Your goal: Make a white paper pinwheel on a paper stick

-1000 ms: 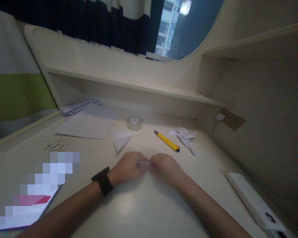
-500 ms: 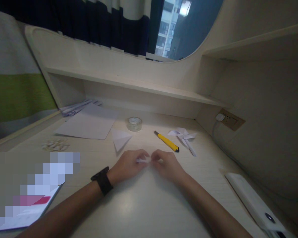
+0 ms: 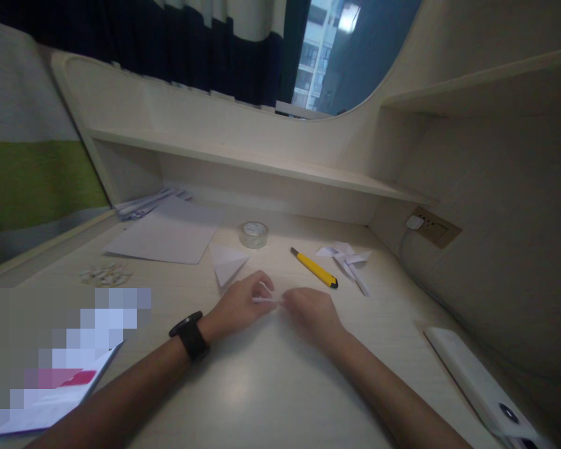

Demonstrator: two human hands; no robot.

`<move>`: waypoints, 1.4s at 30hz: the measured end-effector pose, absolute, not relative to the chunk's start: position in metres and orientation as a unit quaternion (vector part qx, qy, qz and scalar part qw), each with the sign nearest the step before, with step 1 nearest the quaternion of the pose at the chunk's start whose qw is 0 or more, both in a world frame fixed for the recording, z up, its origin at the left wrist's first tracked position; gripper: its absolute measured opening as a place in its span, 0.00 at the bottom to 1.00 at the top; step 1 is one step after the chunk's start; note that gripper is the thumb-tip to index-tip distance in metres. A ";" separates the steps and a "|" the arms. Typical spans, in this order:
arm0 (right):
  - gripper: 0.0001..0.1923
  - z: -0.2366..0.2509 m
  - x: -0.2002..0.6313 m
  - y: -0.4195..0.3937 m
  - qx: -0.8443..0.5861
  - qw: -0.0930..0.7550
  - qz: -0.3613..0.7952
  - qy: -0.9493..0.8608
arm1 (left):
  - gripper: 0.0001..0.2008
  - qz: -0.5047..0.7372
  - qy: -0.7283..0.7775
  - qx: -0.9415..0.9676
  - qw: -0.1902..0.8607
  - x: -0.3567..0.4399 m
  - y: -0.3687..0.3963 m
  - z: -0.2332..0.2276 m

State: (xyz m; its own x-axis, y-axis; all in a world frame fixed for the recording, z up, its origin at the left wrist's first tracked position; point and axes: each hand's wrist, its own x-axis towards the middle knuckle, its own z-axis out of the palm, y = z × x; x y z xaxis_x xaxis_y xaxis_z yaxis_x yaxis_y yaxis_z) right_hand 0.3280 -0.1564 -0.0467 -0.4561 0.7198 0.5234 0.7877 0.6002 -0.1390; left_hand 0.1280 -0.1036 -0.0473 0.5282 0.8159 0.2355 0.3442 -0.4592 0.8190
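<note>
Just in front of me, over the desk, my left hand (image 3: 236, 307) with a dark watch on its wrist pinches a thin white paper roll (image 3: 263, 300). Its fingers curl above the roll. My right hand (image 3: 315, 315) is closed at the roll's right end, fingertips meeting there; this hand is slightly blurred. Beyond the left hand lies a folded white paper triangle (image 3: 228, 266). A yellow utility knife (image 3: 315, 268) rests past the right hand, with a white paper pinwheel (image 3: 346, 255) on a stick to its right.
A roll of clear tape (image 3: 254, 236) stands toward the back. White sheets (image 3: 166, 231) and a small pile of pale pieces (image 3: 106, 274) lie at left, above a partly pixelated flat object (image 3: 98, 371). A long white device (image 3: 477, 377) sits at right, below a wall socket (image 3: 437, 226).
The left fingers have lifted and spread slightly, showing more of the paper roll. My right hand has turned, its fingers curling closer together. Things on the desk stay put.
</note>
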 end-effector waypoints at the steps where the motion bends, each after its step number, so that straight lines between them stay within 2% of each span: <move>1: 0.08 -0.047 0.329 -0.156 -0.427 0.280 -0.069 -0.857 | 0.11 0.320 0.369 0.787 0.377 0.128 -0.102 -0.048; 6: 0.16 -0.048 0.330 -0.156 -0.388 0.310 -0.056 -0.866 | 0.09 0.344 0.357 0.797 0.345 0.127 -0.098 -0.050; 13: 0.11 -0.048 0.325 -0.154 -0.431 0.317 0.008 -0.845 | 0.07 0.320 0.348 0.847 0.243 0.125 -0.106 -0.039; 21: 0.09 -0.039 0.324 -0.153 -0.487 0.291 0.167 -0.806 | 0.02 0.298 0.280 0.906 0.106 0.124 -0.106 -0.045; 29: 0.13 -0.039 0.331 -0.147 -0.477 0.277 0.310 -0.775 | 0.03 0.282 0.235 0.926 0.082 0.123 -0.109 -0.043; 32: 0.10 -0.040 0.333 -0.148 -0.492 0.269 0.289 -0.776 | 0.06 0.264 0.238 0.930 0.090 0.121 -0.108 -0.044; 37: 0.05 -0.044 0.332 -0.150 -0.520 0.240 0.161 -0.804 | 0.08 0.236 0.259 0.932 0.086 0.117 -0.102 -0.052; 42: 0.10 -0.044 0.328 -0.151 -0.520 0.214 0.188 -0.805 | 0.10 0.254 0.243 0.934 0.065 0.118 -0.102 -0.053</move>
